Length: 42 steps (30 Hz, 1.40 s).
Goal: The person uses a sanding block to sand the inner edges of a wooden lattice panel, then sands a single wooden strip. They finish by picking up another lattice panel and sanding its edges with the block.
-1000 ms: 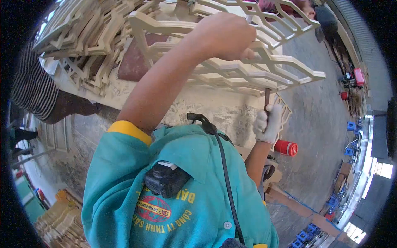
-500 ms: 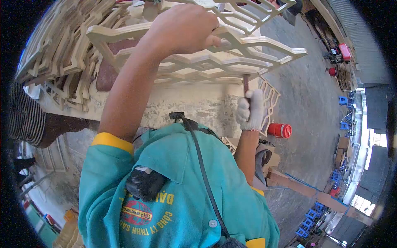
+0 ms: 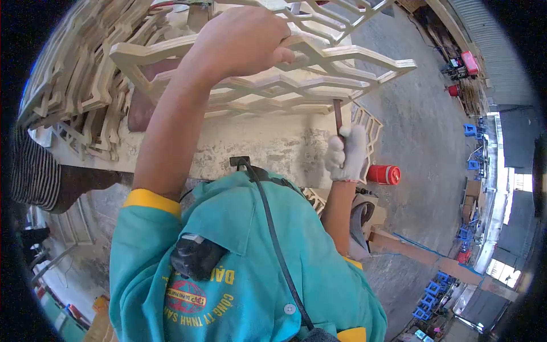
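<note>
My left hand (image 3: 242,43), bare, is closed on the upper part of a pale wooden lattice panel (image 3: 364,53), which stands tilted over the worktable (image 3: 262,137). My right hand (image 3: 346,153) wears a white glove, its fingers wrapped round a thin brown stick-like tool (image 3: 338,113). The tool's far end meets the lower edge of the panel near its right part; whether it passes into an opening is hidden. Behind the held panel lies another lattice piece (image 3: 342,20).
Stacked lattice panels (image 3: 94,74) fill the table's left side. A striped sleeve or cloth (image 3: 35,168) shows at far left. Right of my gloved hand are a red cylindrical container (image 3: 384,175) and a smaller lattice (image 3: 370,134). Blue stools (image 3: 430,296) stand farther off.
The held panel and my left hand have shifted slightly left in view. My right hand stays nearly in place, still round the tool.
</note>
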Tool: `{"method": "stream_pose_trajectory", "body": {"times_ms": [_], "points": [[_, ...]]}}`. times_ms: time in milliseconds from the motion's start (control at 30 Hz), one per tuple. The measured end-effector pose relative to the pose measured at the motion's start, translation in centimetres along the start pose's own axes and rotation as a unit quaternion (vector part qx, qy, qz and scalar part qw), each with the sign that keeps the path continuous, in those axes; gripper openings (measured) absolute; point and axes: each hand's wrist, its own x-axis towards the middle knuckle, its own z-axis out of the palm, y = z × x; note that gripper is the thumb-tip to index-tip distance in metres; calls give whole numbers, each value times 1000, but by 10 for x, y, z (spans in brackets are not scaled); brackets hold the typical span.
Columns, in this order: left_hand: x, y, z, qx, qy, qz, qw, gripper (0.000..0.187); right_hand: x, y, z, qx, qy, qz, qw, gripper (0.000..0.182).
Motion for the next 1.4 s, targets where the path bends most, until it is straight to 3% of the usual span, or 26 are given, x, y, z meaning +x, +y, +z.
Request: {"method": "stream_pose_trajectory", "body": {"times_ms": [167,267,300,400,433,567,667,700,833,933,1067,1200,1267,1333,1400], "points": [[2,-3,4,-10,32,27,999,33,-7,-7,6,29,32,-24,999,24],[2,-11,19,2,55,18,998,31,8,11,-7,-84,5,-31,996,25],[5,-12,23,11,68,16,997,31,7,4,-9,-14,-9,18,1000,24],[5,-11,25,16,64,6,998,29,1,1,0,-28,20,-17,999,25],[4,-10,24,17,59,7,998,29,6,5,-9,-70,-27,50,996,24],[3,-7,21,13,53,2,999,31,8,-3,-11,39,2,28,999,21],[2,-6,19,16,48,-3,999,31,12,8,-15,-98,-11,-1,995,21],[3,-6,16,16,43,-6,999,31,10,-3,-18,0,-8,37,999,21],[1,-4,16,9,37,-12,999,33,12,9,-20,-121,-5,-16,993,21],[3,-4,13,0,34,-13,999,34,5,-7,-19,57,-33,0,998,19],[0,-3,13,-5,43,-6,999,34,21,10,-32,-103,38,-32,993,20],[-2,-1,15,-7,39,-13,999,34,5,5,-20,-83,-50,18,995,23],[-1,-3,19,-7,63,-5,998,34,11,5,-27,-66,-35,-6,997,21],[-1,-1,16,-4,53,-8,999,34,2,-7,-18,38,-19,3,999,20],[-3,0,16,-3,47,-9,999,34,-3,-2,-11,-73,7,8,997,19]]}}
